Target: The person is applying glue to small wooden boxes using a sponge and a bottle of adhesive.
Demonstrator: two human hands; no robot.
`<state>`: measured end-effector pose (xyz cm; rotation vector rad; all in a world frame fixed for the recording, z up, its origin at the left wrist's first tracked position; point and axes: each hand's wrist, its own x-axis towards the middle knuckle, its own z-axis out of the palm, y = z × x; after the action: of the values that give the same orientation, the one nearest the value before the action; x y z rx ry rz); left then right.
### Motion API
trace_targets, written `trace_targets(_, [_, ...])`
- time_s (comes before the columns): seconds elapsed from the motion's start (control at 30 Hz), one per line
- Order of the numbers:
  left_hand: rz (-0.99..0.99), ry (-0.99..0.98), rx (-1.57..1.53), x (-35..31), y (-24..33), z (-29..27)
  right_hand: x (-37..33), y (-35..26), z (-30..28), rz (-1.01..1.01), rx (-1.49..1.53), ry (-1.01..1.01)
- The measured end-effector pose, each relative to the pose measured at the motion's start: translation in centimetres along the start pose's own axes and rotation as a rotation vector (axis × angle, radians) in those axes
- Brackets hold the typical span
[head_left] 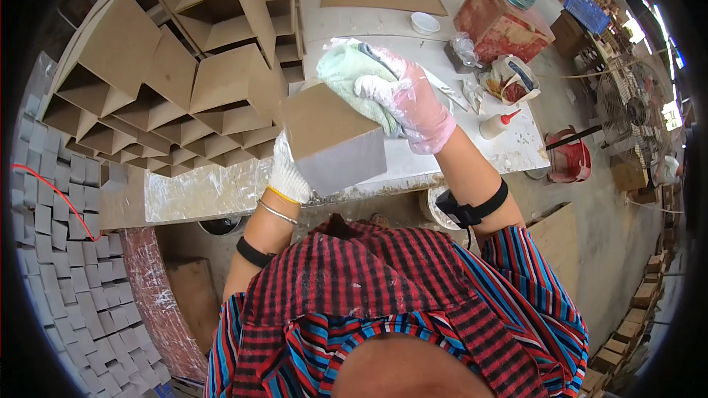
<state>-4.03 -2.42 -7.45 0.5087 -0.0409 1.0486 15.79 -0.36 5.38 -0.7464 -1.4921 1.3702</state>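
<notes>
A cardboard box [335,124], with one brown face and a pale grey face, is held tilted above the worktable in front of me. My left hand [289,174], in a white knit glove with a yellow cuff, grips it at the left side; most of its fingers are hidden behind the box. In my right hand [411,103], which wears a pinkish clear plastic glove over a white one, a pale green cloth [345,72] is bunched. The cloth lies against the box's upper right edge.
Stacked open brown boxes [169,66] rise at the left of the paint-smeared table [199,195]. On the right are a white bowl [425,23], a red-capped glue bottle [495,125], a bag [512,77] and a red-stained box [501,18]. Many grey boxes [77,250] fill the far left.
</notes>
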Motion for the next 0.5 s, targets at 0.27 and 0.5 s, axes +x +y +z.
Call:
trace_targets(0.27, [0.13,0.119,0.637,0.8,0.0,1.1,-0.7,-0.7,-0.6,-0.039,-0.05,0.001])
trace_targets(0.5, [0.26,0.726,0.057,3.8,0.1,5.4,-1.3,-0.6,-2.5,-0.3,-0.772,0.085])
